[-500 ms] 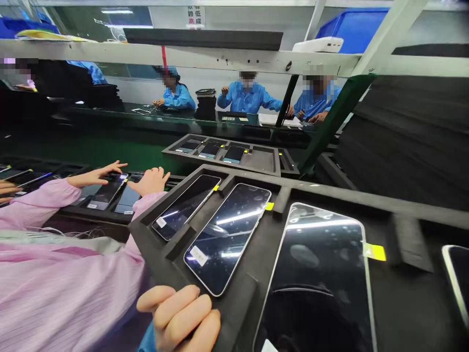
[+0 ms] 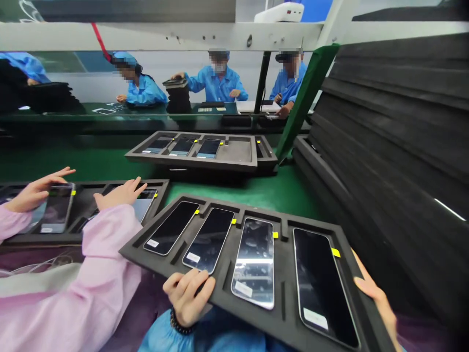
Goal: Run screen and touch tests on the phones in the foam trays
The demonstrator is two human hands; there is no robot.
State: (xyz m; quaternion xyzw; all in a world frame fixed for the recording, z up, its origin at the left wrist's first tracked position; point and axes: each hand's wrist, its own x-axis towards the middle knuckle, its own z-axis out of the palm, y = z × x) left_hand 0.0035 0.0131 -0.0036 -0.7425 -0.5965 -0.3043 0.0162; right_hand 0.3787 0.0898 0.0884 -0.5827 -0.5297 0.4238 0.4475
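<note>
I hold a black foam tray (image 2: 284, 274) tilted over the near edge of the belt. Four phone screens lie in its slots, among them a dark one at the far left (image 2: 171, 228), a reflective one (image 2: 255, 262) and a large dark one at the right (image 2: 323, 284). My left hand (image 2: 188, 296) is closed on the tray's near edge, fingers curled over the top by the second screen. My right hand (image 2: 377, 299) grips the tray's right edge, with only the thumb side showing.
A co-worker in pink sleeves (image 2: 98, 274) at my left touches phones in another tray (image 2: 88, 203). A third tray (image 2: 240, 157) sits on the green belt (image 2: 256, 193). A tall stack of black foam trays (image 2: 395, 137) fills the right. People in blue (image 2: 216, 83) work across the line.
The tray now sits lower and farther from the camera, so all four screens show. My right hand has come into view on its right edge. The co-worker's hands have shifted on their tray.
</note>
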